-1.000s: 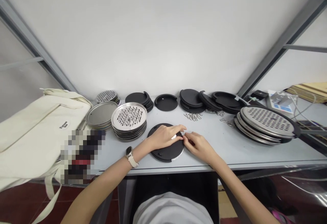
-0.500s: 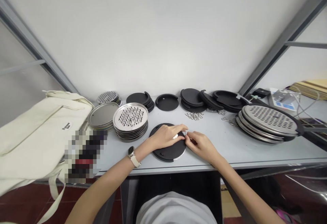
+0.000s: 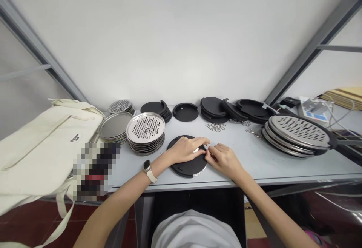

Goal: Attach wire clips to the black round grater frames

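left hand (image 3: pixel 185 150) lies over black disc (image 3: pixel 188 168) | right hand (image 3: pixel 223 159) at its three o'clock edge | either hand's grip: can't tell

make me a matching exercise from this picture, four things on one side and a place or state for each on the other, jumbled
1. left hand
2. wristwatch
3. cream bag
4. bent wire pieces

A. far left of the view
B. silvery, on the tabletop
C. over a black disc
D. being worn

Pairs: 1-C, 2-D, 3-A, 4-B
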### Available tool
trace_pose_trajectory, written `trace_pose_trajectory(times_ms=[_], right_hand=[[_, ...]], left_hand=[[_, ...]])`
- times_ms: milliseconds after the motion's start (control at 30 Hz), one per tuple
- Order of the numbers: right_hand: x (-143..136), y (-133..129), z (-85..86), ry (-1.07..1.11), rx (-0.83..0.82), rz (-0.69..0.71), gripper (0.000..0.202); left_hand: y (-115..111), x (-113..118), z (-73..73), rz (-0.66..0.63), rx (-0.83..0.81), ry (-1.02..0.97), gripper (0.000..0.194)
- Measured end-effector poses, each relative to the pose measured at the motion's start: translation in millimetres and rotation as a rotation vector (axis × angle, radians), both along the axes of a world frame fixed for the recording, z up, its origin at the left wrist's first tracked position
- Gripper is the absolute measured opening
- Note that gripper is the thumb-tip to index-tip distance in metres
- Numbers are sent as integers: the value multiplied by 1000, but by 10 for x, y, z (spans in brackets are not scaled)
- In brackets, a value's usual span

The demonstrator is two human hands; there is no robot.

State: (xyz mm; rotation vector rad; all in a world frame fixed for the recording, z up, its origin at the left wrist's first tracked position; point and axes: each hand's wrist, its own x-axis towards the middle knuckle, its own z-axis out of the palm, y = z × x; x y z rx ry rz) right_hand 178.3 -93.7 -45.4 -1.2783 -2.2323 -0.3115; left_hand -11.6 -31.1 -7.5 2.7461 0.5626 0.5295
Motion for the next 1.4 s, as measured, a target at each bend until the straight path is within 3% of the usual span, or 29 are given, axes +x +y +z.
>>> trace_pose_trajectory(times_ms=[467, 633, 733, 867, 1100, 1233, 1400], right_hand=[[-31, -11, 12, -54, 51, -18, 30], [-138, -124, -2, -59, 83, 49, 31], [-146, -140, -10, 83, -1, -41, 30], [-83, -106, 28, 340, -160, -181, 30], [-87, -105, 76, 427, -283, -141, 31], [-85, -107, 65, 473, -291, -143, 30], [-77, -82, 42, 472, -308, -180, 28]], left_hand=[[-18, 8, 17, 10, 2, 8, 33], [111, -6, 3, 109, 29, 31, 31], [145, -29, -7, 137, 71, 33, 34], [98, -35, -1, 266, 168, 36, 32], [52, -25, 25, 445, 231, 160, 32], [57, -44, 29, 401, 219, 179, 28], [-9, -67, 67, 119, 160, 140, 20]])
